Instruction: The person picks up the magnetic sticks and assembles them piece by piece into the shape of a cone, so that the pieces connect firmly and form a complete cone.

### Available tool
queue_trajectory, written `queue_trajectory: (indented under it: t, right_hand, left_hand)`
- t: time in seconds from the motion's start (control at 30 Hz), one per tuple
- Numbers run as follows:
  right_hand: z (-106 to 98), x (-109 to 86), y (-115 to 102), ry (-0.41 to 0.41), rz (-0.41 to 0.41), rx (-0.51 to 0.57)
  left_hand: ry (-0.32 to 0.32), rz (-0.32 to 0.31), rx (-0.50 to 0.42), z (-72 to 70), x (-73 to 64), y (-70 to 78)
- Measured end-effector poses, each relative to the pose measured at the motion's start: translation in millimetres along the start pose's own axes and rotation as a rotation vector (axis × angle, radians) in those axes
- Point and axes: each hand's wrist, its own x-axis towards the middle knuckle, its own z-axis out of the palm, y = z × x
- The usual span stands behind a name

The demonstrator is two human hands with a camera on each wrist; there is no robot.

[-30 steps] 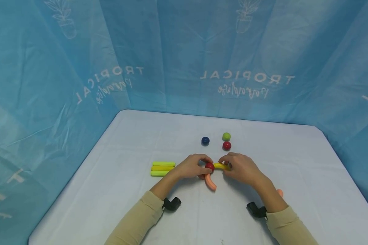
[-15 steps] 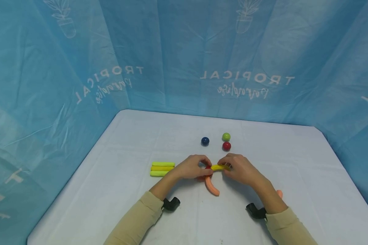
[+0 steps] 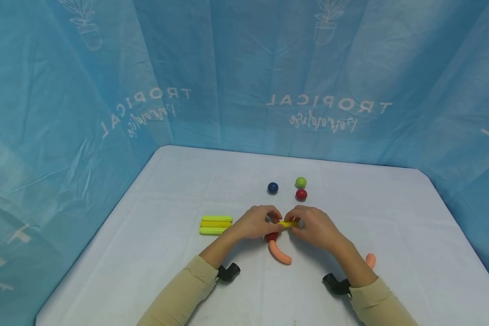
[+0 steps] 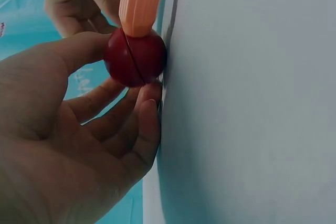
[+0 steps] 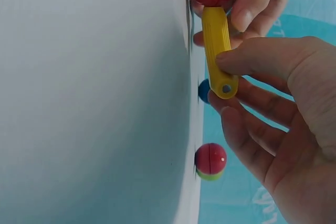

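A red ball sits between the thumb and fingers of my left hand. One end of a curved peach stick meets the ball, and its other end points toward the front of the table. My right hand pinches a curved yellow stick between thumb and fingers. That stick's far end is right at the red ball, and its near end shows a small silvery spot. In the head view the left fingers hide part of the ball.
Two lime sticks and a yellow straight stick lie side by side on the left. Farther back are a blue ball, a green ball and another red ball. Another peach stick is beside the right forearm.
My right hand has moved a little left with the yellow stick. The held red ball has shifted toward the front and left, and the joined peach stick has swung to slant more to the right.
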Motion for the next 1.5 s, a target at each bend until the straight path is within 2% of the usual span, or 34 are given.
queue_trajectory:
  t: [0.4,0.57,0.73,1.07,1.33,1.5]
  right_hand:
    - [2.0,0.9,-4.9,-0.012,-0.028,0.057]
    - [1.6,1.5,-3.7,-0.006,-0.028,0.095]
    - [-1.5,1.9,-0.2,-0.002,-0.013,0.116]
    - [-16.2,4.4,20.5,0.078,0.091,0.189]
    - [-18.0,18.3,42.3,0.174,0.267,0.273]
    - [-15.2,27.9,51.1,0.2,0.373,0.327]
  left_hand:
    - [0.035,0.047,0.006,3.6,1.0,-1.1]
    - [0.029,0.076,-0.012,2.1,2.4,-3.8]
    - [0.023,0.077,-0.019,0.3,2.1,-4.7]
    - [0.02,0.052,-0.019,1.6,1.6,-5.5]
    - [0.015,0.043,-0.031,1.8,1.7,-7.4]
    - [0.014,0.035,-0.041,1.3,2.1,-7.4]
